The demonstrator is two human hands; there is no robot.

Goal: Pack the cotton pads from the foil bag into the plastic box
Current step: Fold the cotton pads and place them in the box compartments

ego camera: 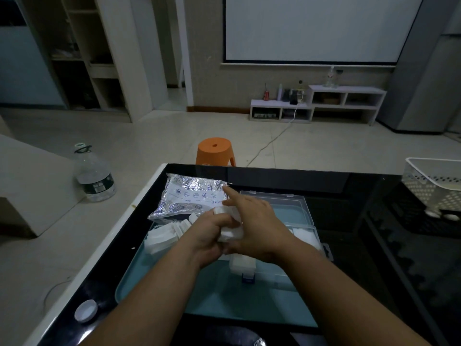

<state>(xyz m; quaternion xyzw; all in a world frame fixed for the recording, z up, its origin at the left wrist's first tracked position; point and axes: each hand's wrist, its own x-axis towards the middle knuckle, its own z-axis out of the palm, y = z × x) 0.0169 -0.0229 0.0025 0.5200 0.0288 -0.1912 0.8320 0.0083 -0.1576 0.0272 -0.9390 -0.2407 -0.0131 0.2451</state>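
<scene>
Both hands [224, 233] clasping cotton pads [232, 232], stack upright

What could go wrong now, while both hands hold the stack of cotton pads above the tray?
1. The left hand and right hand squeeze a thick stack of white cotton pads; a loose grip may let some fall onto the light blue tray.
2. Loose white pads lie beside the crinkled silver foil bag; a forearm may sweep them away from the clear plastic box.
</scene>
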